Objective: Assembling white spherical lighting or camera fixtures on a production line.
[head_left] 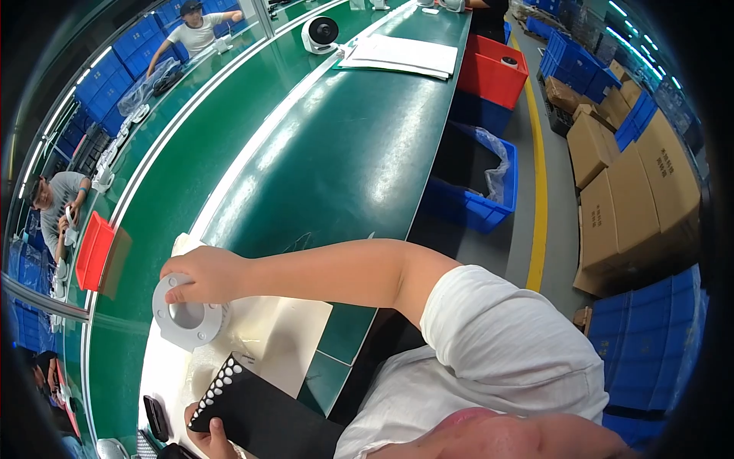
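My right hand is closed on a white ring-shaped plastic housing, the thumb on its inner rim. The housing has a wide round opening and small screw holes, and it sits over the pale sheet on the bench. Low in the head view, my left hand grips a black sheet with rows of round white dots along its far end. Its thumb lies on top of the sheet, and the other fingers are partly hidden. Clear plastic film lies between the two hands.
A small black object lies left of my left hand. Farther along the green bench are a white camera-like device and stacked papers. A red bin stands across the line, where co-workers sit. Blue crates and cartons are at right.
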{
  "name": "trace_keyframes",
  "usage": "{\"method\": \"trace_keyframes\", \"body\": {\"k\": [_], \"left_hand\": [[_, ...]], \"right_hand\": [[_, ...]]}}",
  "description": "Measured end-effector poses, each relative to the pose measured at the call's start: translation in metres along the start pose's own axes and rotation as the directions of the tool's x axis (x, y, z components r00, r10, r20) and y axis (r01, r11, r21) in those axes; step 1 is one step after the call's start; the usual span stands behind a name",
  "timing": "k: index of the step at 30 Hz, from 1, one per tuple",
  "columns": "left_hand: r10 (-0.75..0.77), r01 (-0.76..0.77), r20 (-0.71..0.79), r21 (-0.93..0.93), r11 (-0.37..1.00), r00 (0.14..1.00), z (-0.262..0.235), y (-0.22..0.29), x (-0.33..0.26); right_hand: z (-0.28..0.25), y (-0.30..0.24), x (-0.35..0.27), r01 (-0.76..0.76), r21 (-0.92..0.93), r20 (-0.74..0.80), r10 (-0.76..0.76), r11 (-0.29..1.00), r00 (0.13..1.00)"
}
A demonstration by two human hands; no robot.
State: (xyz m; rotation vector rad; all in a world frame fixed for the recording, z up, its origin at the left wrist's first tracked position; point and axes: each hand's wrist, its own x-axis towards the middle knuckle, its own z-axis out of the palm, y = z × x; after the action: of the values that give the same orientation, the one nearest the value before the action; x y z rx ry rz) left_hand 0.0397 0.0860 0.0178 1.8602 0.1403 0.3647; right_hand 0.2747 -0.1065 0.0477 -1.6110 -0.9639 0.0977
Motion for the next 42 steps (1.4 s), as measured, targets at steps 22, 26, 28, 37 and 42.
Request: {"method": "trace_keyframes", "body": {"k": [22,26,28,37,42], "left_hand": [[0.016,-0.016,-0.044,0.001,1.000,0.999,-0.015,-0.026,-0.003],[0.013,-0.014,-0.036,-0.011,1.000,0.999,-0.018,-0.029,-0.003],[0.009,-0.009,-0.037,-0.013,1.000,0.999,-0.017,-0.030,-0.004],[0.020,-0.020,-0.046,0.011,1.000,0.999,-0.004,-0.015,0.002],[-0.001,0.001,-0.120,-0.001,1.000,0.993,-0.005,-0.008,-0.005]], "right_hand": [[0.000,0.001,-0.001,-0.014,-0.001,-0.007,0.014,1.000,1.000],[0.000,0.000,-0.001,-0.016,0.002,0.004,0.016,1.000,1.000],[-0.001,-0.001,-0.001,-0.015,0.008,0.011,0.015,1.000,1.000],[-0.001,0.002,0.002,-0.015,0.036,-0.005,0.015,0.999,1.000],[0.009,0.010,0.006,0.173,-0.112,-0.095,-0.184,0.978,0.978]]}}
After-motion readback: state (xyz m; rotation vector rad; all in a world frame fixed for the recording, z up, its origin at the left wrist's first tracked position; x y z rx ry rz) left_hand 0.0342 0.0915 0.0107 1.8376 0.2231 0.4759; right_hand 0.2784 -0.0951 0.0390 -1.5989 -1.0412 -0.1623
